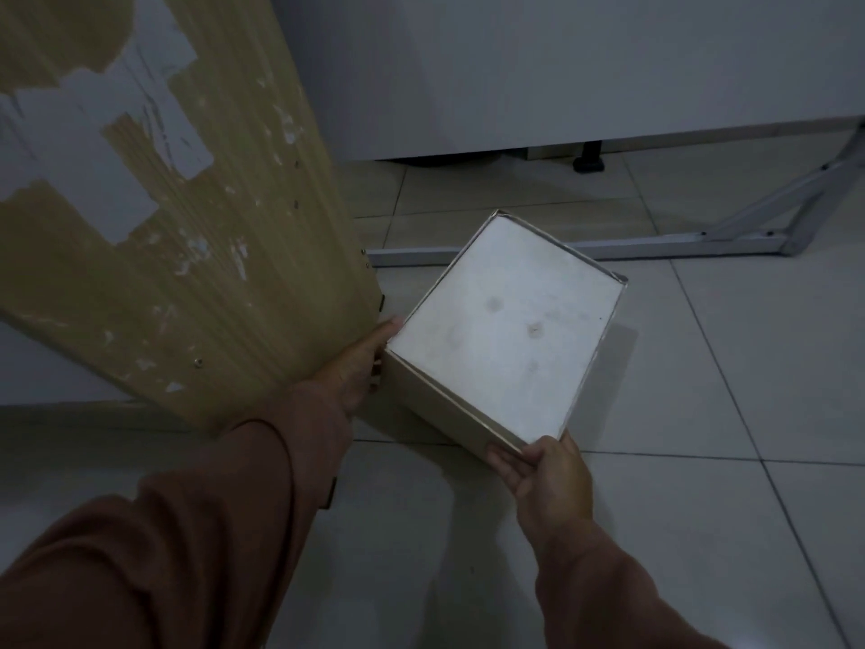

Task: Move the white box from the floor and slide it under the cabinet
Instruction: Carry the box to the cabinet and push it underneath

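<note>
The white box (505, 325) is a flat rectangle with a pale top and tan sides, tilted above the tiled floor in the middle of the view. My left hand (358, 363) grips its left corner, fingers under the edge. At its near right corner, my right hand (543, 475) holds it with the thumb on top. The white cabinet (561, 72) stands at the back, with a dark gap under its lower edge.
A worn wooden panel (178, 217) with peeling patches leans at the left, touching my left hand's side. A grey metal frame (702, 236) lies on the floor behind the box. A black foot (589, 162) stands under the cabinet. Tiled floor (725, 391) spreads right.
</note>
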A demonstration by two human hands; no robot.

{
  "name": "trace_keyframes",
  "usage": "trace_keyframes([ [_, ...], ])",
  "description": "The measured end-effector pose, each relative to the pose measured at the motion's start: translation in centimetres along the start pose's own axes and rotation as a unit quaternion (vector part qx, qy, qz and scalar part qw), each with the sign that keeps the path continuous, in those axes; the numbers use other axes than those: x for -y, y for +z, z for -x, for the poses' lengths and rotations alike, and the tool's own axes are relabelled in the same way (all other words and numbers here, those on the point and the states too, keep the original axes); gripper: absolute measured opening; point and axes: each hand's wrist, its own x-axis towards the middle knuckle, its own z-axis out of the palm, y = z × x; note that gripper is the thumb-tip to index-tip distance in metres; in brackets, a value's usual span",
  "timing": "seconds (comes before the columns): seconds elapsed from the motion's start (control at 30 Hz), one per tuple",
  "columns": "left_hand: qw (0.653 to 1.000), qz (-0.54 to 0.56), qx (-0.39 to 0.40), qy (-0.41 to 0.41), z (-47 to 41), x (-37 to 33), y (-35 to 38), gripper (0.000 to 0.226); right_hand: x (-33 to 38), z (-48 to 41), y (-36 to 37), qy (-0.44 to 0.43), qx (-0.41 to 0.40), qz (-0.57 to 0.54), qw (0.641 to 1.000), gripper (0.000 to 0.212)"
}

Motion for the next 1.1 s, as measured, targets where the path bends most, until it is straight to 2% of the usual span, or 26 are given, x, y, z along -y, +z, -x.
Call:
trace_keyframes([
  [0.07, 1.000, -0.009, 0.017, -0.016, 0.3, -0.1, 0.6, 0.062, 0.3, 0.0, -0.7, 0.005, 0.000, 0.000, 1.000, 0.047],
  [0.13, 0.998, -0.036, 0.034, -0.025, -0.4, 0.3, 1.1, 0.070, 0.5, 0.1, -1.0, 0.010, 0.008, 0.013, 1.000, 0.042],
  [0.23, 0.999, -0.035, 0.017, -0.005, -0.3, 0.1, 1.6, 0.066, 0.6, 0.2, -1.0, 0.015, 0.023, 0.041, 0.999, 0.045],
  [0.3, 0.998, -0.048, 0.021, -0.024, -0.7, -0.1, 1.6, 0.071, 0.9, 0.0, -1.3, 0.017, 0.024, 0.094, 0.995, 0.040],
  [0.37, 0.995, -0.070, 0.038, -0.062, -0.8, -0.1, 1.4, 0.078, 1.4, 0.4, -1.5, 0.012, 0.013, 0.179, 0.984, 0.024],
  [0.43, 0.995, -0.032, 0.056, -0.075, -0.9, 0.2, 1.0, 0.062, 1.8, 0.9, -1.5, 0.013, 0.026, 0.228, 0.973, 0.018],
  [0.5, 0.993, 0.015, 0.082, -0.083, -0.8, 1.0, 0.8, 0.050, 2.1, 0.8, -1.6, -0.017, 0.034, 0.228, 0.973, 0.032],
  [0.57, 0.989, 0.053, 0.096, -0.103, -0.7, 2.0, 0.5, 0.057, 2.2, 0.6, -1.5, -0.075, 0.016, 0.240, 0.968, 0.036],
  [0.63, 0.983, 0.067, 0.100, -0.136, -0.5, 2.9, 0.0, 0.075, 2.4, 0.4, -1.2, -0.113, -0.003, 0.241, 0.964, 0.029],
  [0.73, 0.977, 0.091, 0.095, -0.169, 0.2, 3.9, -0.4, 0.072, 2.3, -0.9, -1.3, -0.126, -0.013, 0.238, 0.963, 0.024],
  [0.8, 0.973, 0.126, 0.097, -0.170, 0.9, 4.5, -0.6, 0.070, 1.9, -1.8, -1.6, -0.130, -0.007, 0.249, 0.960, 0.034],
  [0.87, 0.968, 0.159, 0.101, -0.164, 1.8, 4.6, -0.8, 0.079, 2.2, -0.7, -0.9, -0.129, -0.003, 0.256, 0.958, 0.042],
  [0.97, 0.965, 0.183, 0.094, -0.164, 3.6, 4.6, -1.3, 0.081, 2.4, 0.6, -0.4, -0.131, 0.012, 0.255, 0.958, 0.017],
  [1.1, 0.964, 0.203, 0.072, -0.158, 5.7, 4.8, -2.4, 0.085, 3.1, 2.7, 0.4, -0.132, 0.031, 0.264, 0.955, 0.006],
])
